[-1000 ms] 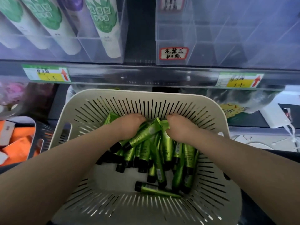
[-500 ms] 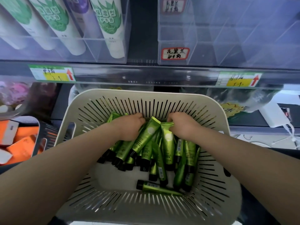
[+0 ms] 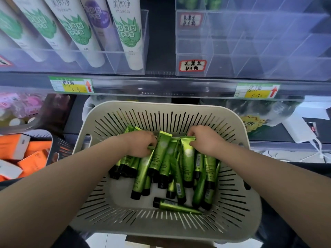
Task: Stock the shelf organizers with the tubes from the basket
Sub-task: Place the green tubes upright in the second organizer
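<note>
I am seeing both grips down in the basket (image 3: 161, 106), among the tubes (image 3: 187, 163) piled there. My left grip (image 3: 141, 145) is curling round the crimped ends of a few tubes; my right grip (image 3: 206, 140) is pinching one tube's flat end. The clear organizers (image 3: 250, 51) are sitting on the shelf above.

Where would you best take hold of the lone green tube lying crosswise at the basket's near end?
Probably pinch the lone tube across its rounder body beside the black cap, from above: it lies flat, uncovered, and its tail tapers thin.
</note>
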Demonstrator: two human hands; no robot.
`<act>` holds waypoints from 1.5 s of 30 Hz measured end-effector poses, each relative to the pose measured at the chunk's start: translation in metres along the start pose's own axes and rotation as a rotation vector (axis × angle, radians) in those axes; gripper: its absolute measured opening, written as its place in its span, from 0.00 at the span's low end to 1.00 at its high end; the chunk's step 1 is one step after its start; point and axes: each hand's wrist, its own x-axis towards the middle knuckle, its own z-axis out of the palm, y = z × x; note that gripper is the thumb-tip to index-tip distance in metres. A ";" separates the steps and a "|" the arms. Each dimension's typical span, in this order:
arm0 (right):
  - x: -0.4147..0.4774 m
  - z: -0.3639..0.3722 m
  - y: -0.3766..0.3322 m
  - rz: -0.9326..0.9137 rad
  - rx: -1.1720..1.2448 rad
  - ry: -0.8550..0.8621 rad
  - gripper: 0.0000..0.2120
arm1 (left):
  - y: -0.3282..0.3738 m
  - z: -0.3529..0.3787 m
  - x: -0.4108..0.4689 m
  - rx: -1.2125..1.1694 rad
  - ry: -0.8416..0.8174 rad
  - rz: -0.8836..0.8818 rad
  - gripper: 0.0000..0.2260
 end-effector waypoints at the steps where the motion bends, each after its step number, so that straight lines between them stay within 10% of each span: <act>1: -0.001 0.000 0.000 0.001 0.004 0.001 0.17 | -0.001 -0.001 -0.001 0.001 0.003 0.018 0.11; 24: -0.036 -0.024 -0.014 -0.053 0.171 0.095 0.04 | 0.016 -0.013 -0.051 -0.020 0.035 0.076 0.07; 45: -0.128 -0.121 -0.026 -0.142 0.217 0.362 0.07 | 0.089 -0.110 -0.130 0.152 0.573 0.009 0.07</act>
